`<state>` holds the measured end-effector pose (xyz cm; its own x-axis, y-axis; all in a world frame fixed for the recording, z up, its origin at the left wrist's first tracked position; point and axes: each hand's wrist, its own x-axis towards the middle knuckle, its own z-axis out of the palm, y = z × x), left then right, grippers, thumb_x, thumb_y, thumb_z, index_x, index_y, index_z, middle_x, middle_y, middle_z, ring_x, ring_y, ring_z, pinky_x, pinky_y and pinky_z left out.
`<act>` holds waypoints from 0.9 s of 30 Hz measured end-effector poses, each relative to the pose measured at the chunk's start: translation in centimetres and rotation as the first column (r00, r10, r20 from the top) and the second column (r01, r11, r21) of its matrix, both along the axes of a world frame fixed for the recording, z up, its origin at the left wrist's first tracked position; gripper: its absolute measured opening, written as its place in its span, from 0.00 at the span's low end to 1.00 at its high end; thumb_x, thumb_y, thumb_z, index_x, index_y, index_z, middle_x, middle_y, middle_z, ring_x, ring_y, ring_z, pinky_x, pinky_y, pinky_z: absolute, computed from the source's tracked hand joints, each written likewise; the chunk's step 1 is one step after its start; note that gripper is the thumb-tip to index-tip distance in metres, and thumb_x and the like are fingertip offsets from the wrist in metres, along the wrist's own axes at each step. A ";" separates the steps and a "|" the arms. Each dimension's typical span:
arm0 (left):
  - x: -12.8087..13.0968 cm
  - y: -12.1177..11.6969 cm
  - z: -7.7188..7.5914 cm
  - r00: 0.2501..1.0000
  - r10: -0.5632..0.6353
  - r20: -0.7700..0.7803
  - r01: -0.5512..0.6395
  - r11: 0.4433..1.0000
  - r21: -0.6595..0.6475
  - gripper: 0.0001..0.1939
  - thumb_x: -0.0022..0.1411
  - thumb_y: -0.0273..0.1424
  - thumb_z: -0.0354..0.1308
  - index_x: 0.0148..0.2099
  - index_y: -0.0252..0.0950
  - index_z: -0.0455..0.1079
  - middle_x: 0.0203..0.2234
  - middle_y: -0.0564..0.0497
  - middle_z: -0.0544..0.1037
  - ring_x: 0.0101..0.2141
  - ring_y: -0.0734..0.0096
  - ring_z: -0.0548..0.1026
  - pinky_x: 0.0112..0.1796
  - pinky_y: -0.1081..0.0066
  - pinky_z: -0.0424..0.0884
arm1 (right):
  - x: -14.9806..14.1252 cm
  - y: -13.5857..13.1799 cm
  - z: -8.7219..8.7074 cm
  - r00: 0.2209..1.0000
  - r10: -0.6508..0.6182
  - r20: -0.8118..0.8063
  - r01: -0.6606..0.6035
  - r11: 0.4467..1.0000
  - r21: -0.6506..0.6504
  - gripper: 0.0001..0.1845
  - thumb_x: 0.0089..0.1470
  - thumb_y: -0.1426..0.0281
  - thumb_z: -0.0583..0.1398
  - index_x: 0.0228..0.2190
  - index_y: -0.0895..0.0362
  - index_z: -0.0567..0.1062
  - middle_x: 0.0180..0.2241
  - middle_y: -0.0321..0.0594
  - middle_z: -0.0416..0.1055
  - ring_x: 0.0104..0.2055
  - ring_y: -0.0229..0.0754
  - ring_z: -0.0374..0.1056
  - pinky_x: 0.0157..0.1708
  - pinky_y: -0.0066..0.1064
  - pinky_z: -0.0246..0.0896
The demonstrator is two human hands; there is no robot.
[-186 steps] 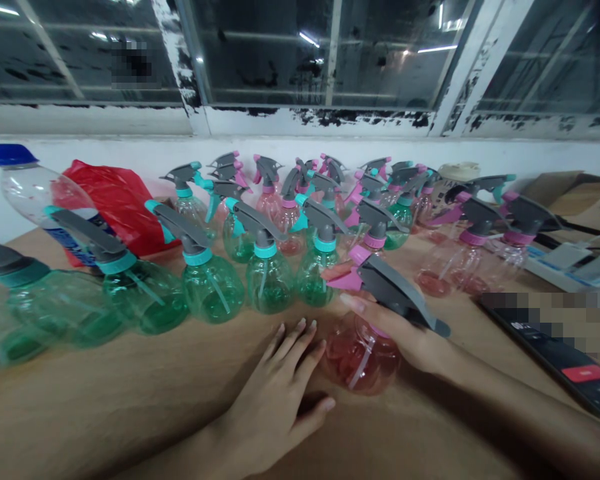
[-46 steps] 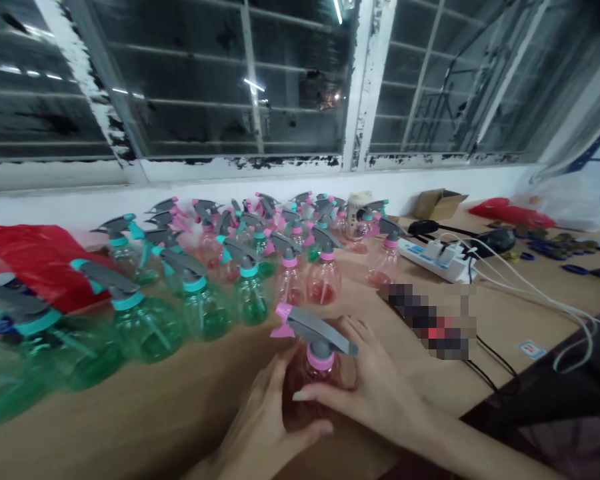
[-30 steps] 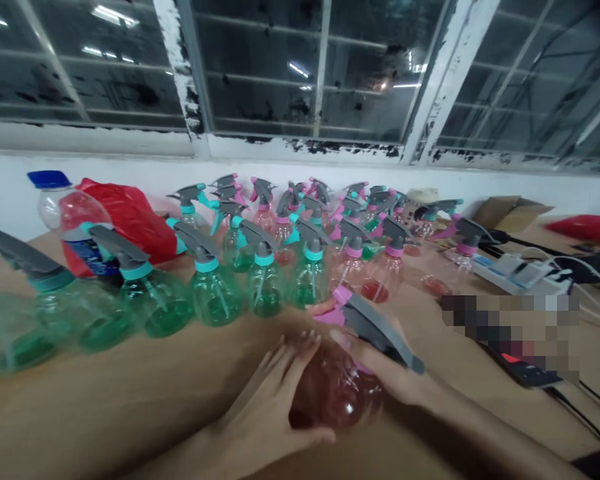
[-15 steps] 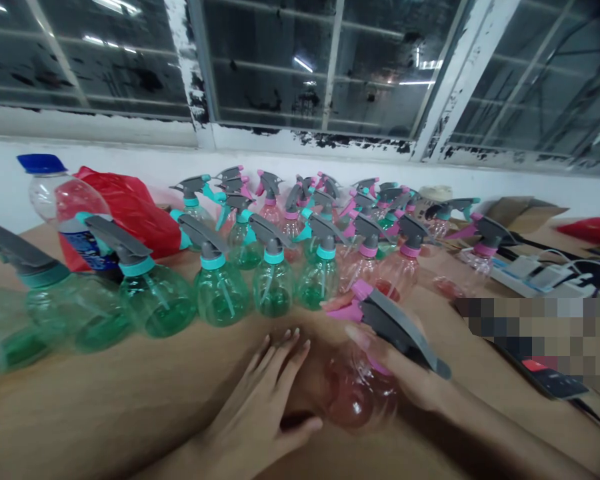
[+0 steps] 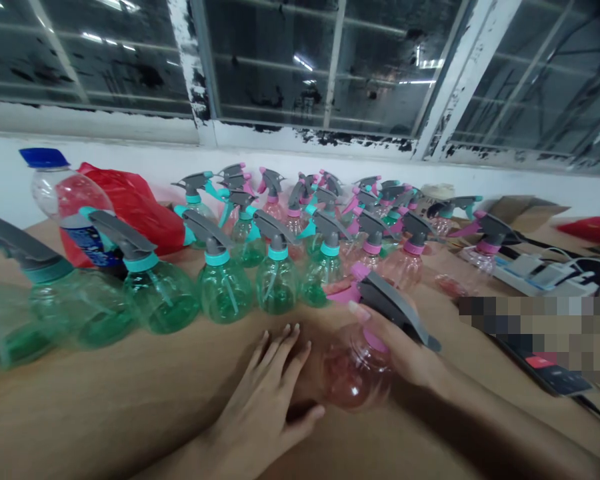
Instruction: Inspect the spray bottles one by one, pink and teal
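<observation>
Currently, the right fingers (image 5: pixel 373 325) are closing around the neck of the held spray bottle (image 5: pixel 355 373), one of them reaching along its pink trigger (image 5: pixel 345 295); the bottle is leaning, its gray head (image 5: pixel 393 303) slanting over the right fingers and its reddish round body showing just below them; whether its base is touching the surface (image 5: pixel 170 407), I cannot tell. The left fingers (image 5: pixel 276 360) are spreading wide just to the left of that body, palm facing down and tips pointing away from the wearer; whether they are pressing on the wood is hard to tell. Beyond the left fingers and off to their left, a row of green spray bottles (image 5: pixel 226 293) with teal collars is standing upright; straight beyond the right fingers, pink spray bottles (image 5: pixel 403 270) are standing close together, with more bottles of both colors crowding behind. Farther left of the left fingers, a blue-capped bottle (image 5: pixel 65 193) is standing in front of a red bag (image 5: pixel 140 220); to the right of the right fingers, a dark phone (image 5: pixel 557 379), partly pixelated, is lying near a white power strip (image 5: pixel 523 277); past the strip, a cardboard box (image 5: pixel 525 210) is sitting by the wall (image 5: pixel 145 150).
</observation>
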<state>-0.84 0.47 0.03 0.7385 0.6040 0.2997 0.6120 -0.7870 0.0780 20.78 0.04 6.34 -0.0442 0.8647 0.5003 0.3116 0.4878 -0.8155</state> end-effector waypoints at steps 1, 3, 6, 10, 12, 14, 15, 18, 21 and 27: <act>0.0 0.0 0.0 1.000 0.003 -0.013 -0.004 1.000 -0.004 0.33 0.63 0.48 0.53 0.62 0.31 0.57 0.62 0.38 0.57 0.60 0.50 0.56 0.57 0.48 0.54 | 0.0 0.2 -0.1 1.000 0.004 -0.012 -0.003 1.000 0.005 0.10 0.55 0.63 0.59 0.40 0.49 0.75 0.27 0.34 0.70 0.28 0.40 0.67 0.31 0.31 0.65; 0.0 0.0 0.1 0.999 0.004 -0.033 -0.005 1.000 -0.017 0.33 0.63 0.48 0.53 0.62 0.31 0.58 0.62 0.38 0.57 0.60 0.50 0.56 0.56 0.48 0.54 | -0.1 0.4 -0.1 0.999 0.031 -0.030 -0.031 0.999 -0.006 0.10 0.55 0.64 0.59 0.40 0.49 0.75 0.26 0.33 0.69 0.28 0.40 0.67 0.31 0.31 0.65; 0.0 -0.1 0.2 0.999 0.010 -0.043 -0.011 1.000 -0.026 0.33 0.63 0.47 0.53 0.62 0.32 0.58 0.62 0.39 0.57 0.60 0.50 0.56 0.56 0.48 0.56 | -0.3 0.8 0.5 0.993 0.108 -0.052 -0.109 0.994 -0.018 0.11 0.55 0.66 0.60 0.41 0.49 0.75 0.32 0.35 0.72 0.36 0.42 0.70 0.39 0.33 0.64; -0.1 -0.1 0.2 0.999 0.005 -0.035 -0.006 1.000 -0.009 0.31 0.64 0.46 0.53 0.62 0.32 0.58 0.62 0.39 0.57 0.60 0.51 0.57 0.56 0.49 0.56 | -0.3 1.3 0.7 0.984 0.164 -0.076 -0.167 0.985 -0.037 0.13 0.55 0.67 0.60 0.44 0.49 0.73 0.34 0.35 0.71 0.36 0.41 0.68 0.40 0.33 0.63; -0.1 -0.1 0.1 1.000 0.001 -0.028 -0.001 1.000 0.007 0.31 0.64 0.46 0.53 0.62 0.32 0.59 0.62 0.39 0.58 0.60 0.50 0.57 0.56 0.49 0.57 | -0.2 1.4 0.6 0.981 0.174 -0.083 -0.177 0.983 -0.039 0.13 0.55 0.68 0.60 0.44 0.49 0.73 0.32 0.34 0.71 0.34 0.40 0.68 0.38 0.33 0.63; -0.1 0.0 0.1 1.000 -0.001 -0.020 0.001 1.000 0.023 0.30 0.64 0.45 0.53 0.62 0.32 0.58 0.61 0.39 0.58 0.60 0.50 0.57 0.56 0.49 0.57 | -0.2 1.5 0.6 0.980 0.183 -0.085 -0.185 0.982 -0.023 0.12 0.55 0.68 0.60 0.43 0.49 0.73 0.34 0.34 0.71 0.36 0.40 0.68 0.39 0.32 0.63; -0.1 0.0 0.1 1.000 -0.002 -0.016 0.002 0.999 0.032 0.30 0.64 0.45 0.53 0.62 0.32 0.59 0.61 0.39 0.59 0.59 0.50 0.57 0.55 0.49 0.57 | -0.2 1.5 0.6 0.979 0.183 -0.087 -0.185 0.983 -0.018 0.11 0.55 0.68 0.60 0.42 0.49 0.73 0.36 0.34 0.72 0.38 0.40 0.69 0.40 0.32 0.63; -0.1 0.1 0.2 1.000 -0.003 -0.021 0.004 0.999 0.048 0.30 0.64 0.45 0.54 0.61 0.32 0.59 0.61 0.39 0.59 0.59 0.50 0.58 0.55 0.48 0.58 | -0.3 1.5 0.9 0.977 0.191 -0.094 -0.195 0.980 -0.039 0.10 0.55 0.67 0.61 0.41 0.49 0.73 0.40 0.34 0.72 0.42 0.40 0.69 0.41 0.30 0.65; -0.1 0.0 0.2 1.000 -0.003 -0.027 0.005 0.998 0.060 0.30 0.63 0.44 0.54 0.61 0.32 0.60 0.61 0.39 0.59 0.59 0.49 0.59 0.55 0.49 0.58 | -0.5 1.6 1.2 0.971 0.214 -0.106 -0.221 0.974 -0.056 0.10 0.55 0.66 0.60 0.41 0.50 0.73 0.40 0.36 0.72 0.42 0.41 0.69 0.38 0.30 0.67; -0.2 -0.1 0.0 1.000 -0.003 -0.019 0.004 0.997 0.075 0.30 0.64 0.44 0.54 0.61 0.32 0.60 0.61 0.38 0.59 0.58 0.49 0.59 0.54 0.49 0.59 | -0.6 1.8 1.3 0.976 0.210 -0.052 -0.213 0.974 -0.077 0.11 0.56 0.63 0.59 0.41 0.51 0.73 0.38 0.37 0.71 0.40 0.43 0.69 0.42 0.36 0.64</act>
